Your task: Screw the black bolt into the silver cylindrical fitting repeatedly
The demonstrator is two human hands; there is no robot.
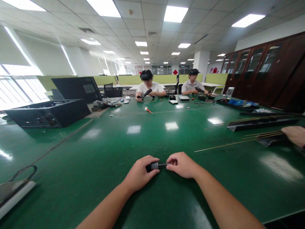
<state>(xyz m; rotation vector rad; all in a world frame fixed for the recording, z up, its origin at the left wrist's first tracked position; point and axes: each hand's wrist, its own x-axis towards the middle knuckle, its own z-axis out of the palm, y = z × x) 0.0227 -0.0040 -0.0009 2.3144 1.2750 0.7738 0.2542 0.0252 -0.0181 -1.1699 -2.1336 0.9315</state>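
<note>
The bare, tapering left forearm [105, 205] is slanting from the near left toward the far right, and the left wrist [127, 187] is running almost straight into the left grip [140, 171], a bare, rounded hand. Its fingers are curving over the far side while its thumb is pressing from the near side, closing the hold toward the right. The bare, tapering right forearm [221, 197] is slanting from the near right toward the far left. The right grip [183, 164], a bare hand with folded fingers, is pinching with its fingertips toward the left, facing the left grip without touching it.
</note>
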